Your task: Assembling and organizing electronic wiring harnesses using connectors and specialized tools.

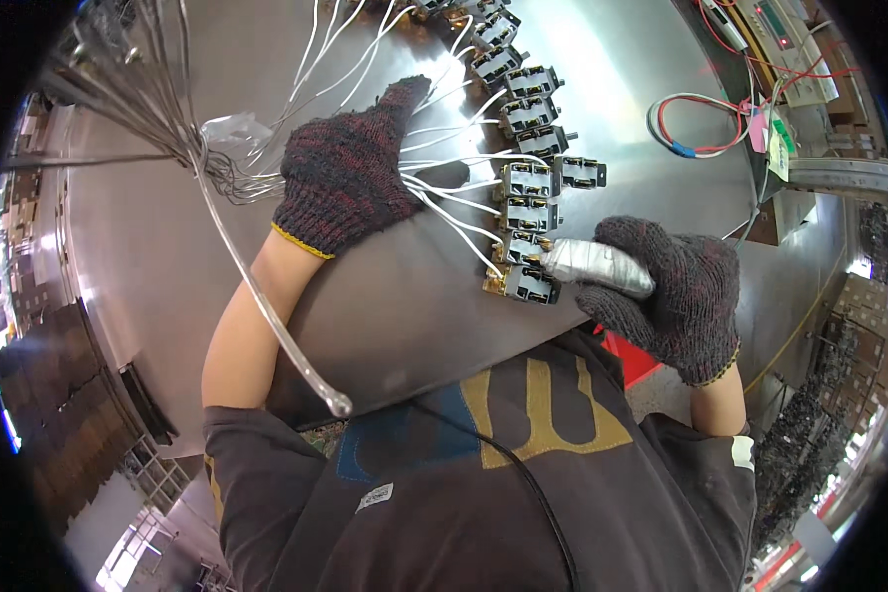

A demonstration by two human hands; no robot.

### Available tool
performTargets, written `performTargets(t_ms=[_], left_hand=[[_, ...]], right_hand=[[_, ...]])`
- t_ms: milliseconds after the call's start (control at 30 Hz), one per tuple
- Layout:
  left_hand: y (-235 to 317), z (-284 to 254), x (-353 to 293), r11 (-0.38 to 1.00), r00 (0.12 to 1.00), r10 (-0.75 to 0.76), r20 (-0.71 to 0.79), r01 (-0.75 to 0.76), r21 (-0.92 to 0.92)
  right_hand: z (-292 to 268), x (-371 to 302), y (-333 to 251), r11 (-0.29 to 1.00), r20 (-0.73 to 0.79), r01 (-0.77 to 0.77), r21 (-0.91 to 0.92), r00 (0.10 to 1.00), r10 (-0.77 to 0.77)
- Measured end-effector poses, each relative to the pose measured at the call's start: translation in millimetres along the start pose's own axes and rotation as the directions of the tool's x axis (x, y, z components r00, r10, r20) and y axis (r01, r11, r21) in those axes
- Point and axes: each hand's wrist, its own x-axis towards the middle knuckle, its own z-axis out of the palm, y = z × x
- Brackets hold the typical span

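Silver-taped tool (596,266) in right hand (671,296)

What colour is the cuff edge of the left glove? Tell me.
Yellow: the left glove is dark speckled knit with a yellow cuff edge, clearest in the head view.

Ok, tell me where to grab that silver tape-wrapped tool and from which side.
Probably by the wrapped handle, from the right, as the right hand does now. Its thick body lies roughly level and points left, tip at the lowest switch block, so the right end is away from the white wires.
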Motion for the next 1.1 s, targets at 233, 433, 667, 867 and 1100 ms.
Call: performTargets(t_ms=[233,433,667,867,1100], left_hand=[[-2,6,1,1.0,1.0,0.017,-0.024,-0.017,0.021],[-8,9,4,0.999,0.997,0.039,-0.074,-0.041,-0.024],[-7,9,-1,1.0,0.998,0.021,-0.056,-0.022,-0.011],[0,28,16,0.992,0.98,0.111,-0.165,-0.12,-0.045],[10,15,11,0.997,0.994,0.064,-0.084,-0.068,-0.045]], right_hand=[[0,5,19,0.973,0.021,0.188,-0.137,0.982,-0.187],[-5,10,18,0.944,0.047,0.26,-0.203,0.966,-0.256],[18,-25,14,0.845,-0.014,-0.095,0.527,0.993,0.12],[31,-30,22,0.964,-0.048,-0.075,0.255,0.995,0.09],[22,-32,36,0.978,-0.114,0.192,0.087,0.977,-0.182]])
